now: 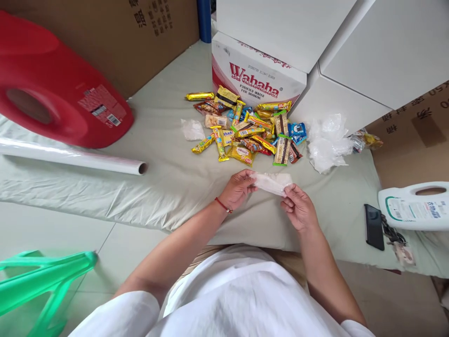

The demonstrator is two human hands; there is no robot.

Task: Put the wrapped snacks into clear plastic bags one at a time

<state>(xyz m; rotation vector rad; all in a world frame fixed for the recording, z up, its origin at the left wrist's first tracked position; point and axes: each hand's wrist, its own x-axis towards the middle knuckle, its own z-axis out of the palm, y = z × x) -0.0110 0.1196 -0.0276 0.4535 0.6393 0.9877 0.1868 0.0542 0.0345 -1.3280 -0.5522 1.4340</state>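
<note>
A folded clear plastic bag is stretched between my two hands, low over the cloth-covered surface. My left hand pinches its left end, and a red bracelet circles that wrist. At the bag's right end, the thumb and fingers of my right hand are closed on it. Just beyond lies a pile of wrapped snacks in yellow, green, brown and blue packets. A small crumpled clear bag lies left of the pile. On its right is a heap of clear plastic bags.
A Wahaha carton stands behind the snacks, beside white boxes. To the left are a red jug and a plastic-film roll. A phone, keys and a white bottle lie right. A green stool stands below.
</note>
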